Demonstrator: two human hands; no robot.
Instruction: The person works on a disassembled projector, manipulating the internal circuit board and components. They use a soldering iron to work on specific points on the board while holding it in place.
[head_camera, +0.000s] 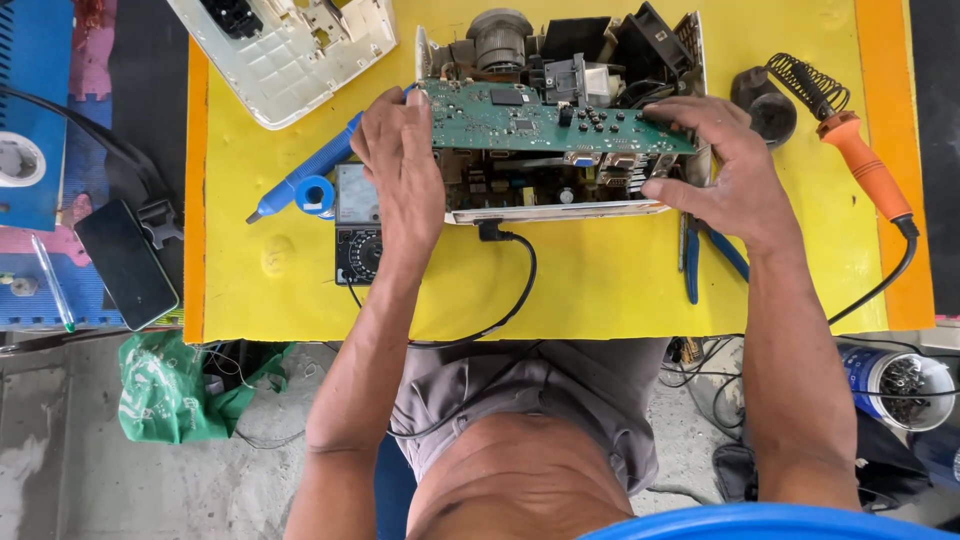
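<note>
An opened projector chassis (560, 205) with a lens at the back lies on the yellow mat (600, 280). A green circuit board (540, 125) sits tilted over it. My left hand (405, 165) grips the board's left edge. My right hand (715, 160) holds its right edge and the chassis corner. A black power cable (515, 290) plugs into the chassis front and runs down toward me.
A white cover (290, 50) lies at the back left. A blue solder sucker (300, 180) and a multimeter (357, 225) sit left of the chassis. Blue-handled pliers (700, 255) and an orange soldering iron (865, 165) on its stand lie to the right. A phone (125, 262) rests at far left.
</note>
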